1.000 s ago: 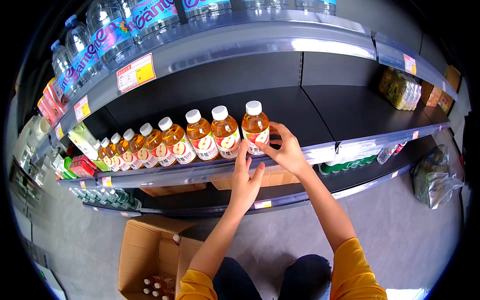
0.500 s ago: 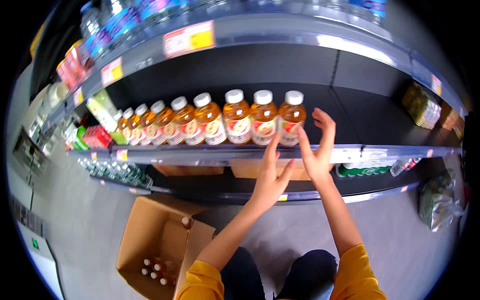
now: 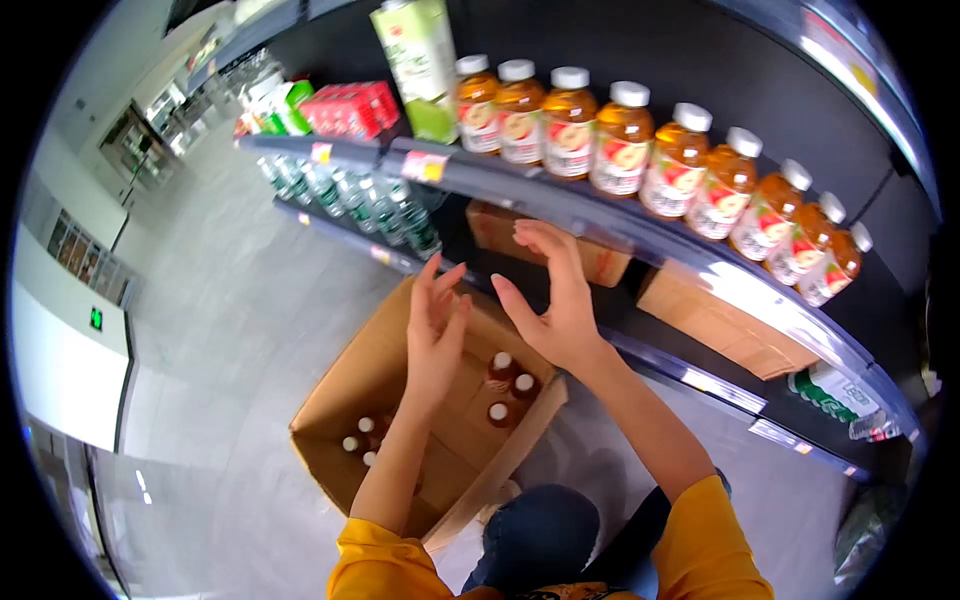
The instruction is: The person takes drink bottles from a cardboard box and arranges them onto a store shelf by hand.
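1. Black shelving (image 3: pixel 640 40) runs across your far side, toward the right.
2. Cardboard box (image 3: pixel 335 405), open, sits nearer you, holding capped bottles (image 3: pixel 500 372).
3. Your right hand (image 3: pixel 560 305) is empty, fingers wide; your left hand (image 3: pixel 435 330), empty too, has its fingers parted.
4. Nine amber juice bottles (image 3: pixel 622 140), white-capped, apple-labelled, line your shelf.

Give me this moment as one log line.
left hand: empty, over carton | right hand: empty, near carton | juice bottles: nine upright on shelf, more in carton
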